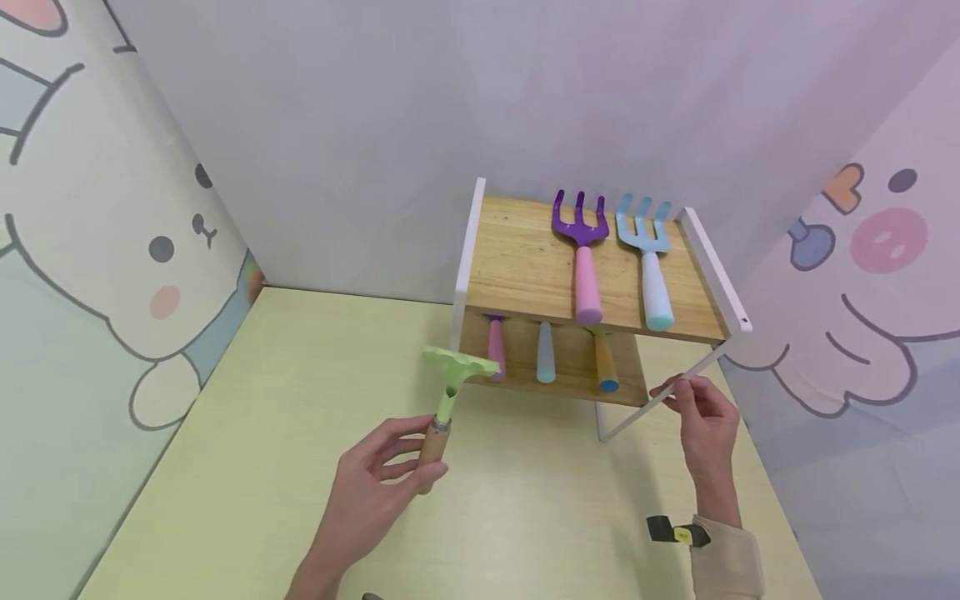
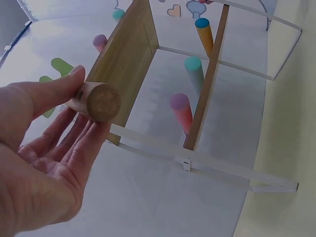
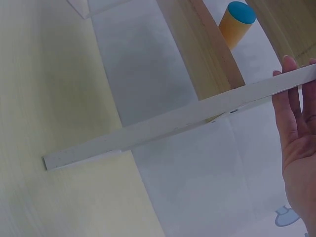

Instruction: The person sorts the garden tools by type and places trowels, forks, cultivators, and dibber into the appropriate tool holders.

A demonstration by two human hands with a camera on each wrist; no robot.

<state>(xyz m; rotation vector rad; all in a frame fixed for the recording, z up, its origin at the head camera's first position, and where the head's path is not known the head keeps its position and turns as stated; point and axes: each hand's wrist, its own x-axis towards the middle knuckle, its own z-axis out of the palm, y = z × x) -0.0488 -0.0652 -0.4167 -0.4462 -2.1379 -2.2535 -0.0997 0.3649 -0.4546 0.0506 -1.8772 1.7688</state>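
Observation:
My left hand [image 1: 371, 487] holds a small garden rake [image 1: 457, 367] by its wooden handle, with the light-green head up, in front of the shelf's left side. In the left wrist view, the round end of the wooden handle [image 2: 104, 102] faces the camera. My right hand [image 1: 708, 425] grips the slanted white frame bar [image 1: 701, 364] on the right of a two-tier wooden shelf [image 1: 517, 250]. In the right wrist view, its fingers [image 3: 286, 113] reach behind that bar; the thumb is not clearly seen there.
On the top board lie a purple fork with a pink handle [image 1: 587, 287] and a light-blue fork [image 1: 655, 287]. The lower board holds tools with a pink handle [image 1: 497, 346], a blue handle [image 1: 545, 354] and an orange handle [image 1: 604, 362]. Cartoon-printed walls surround the pale table [image 1: 315, 375].

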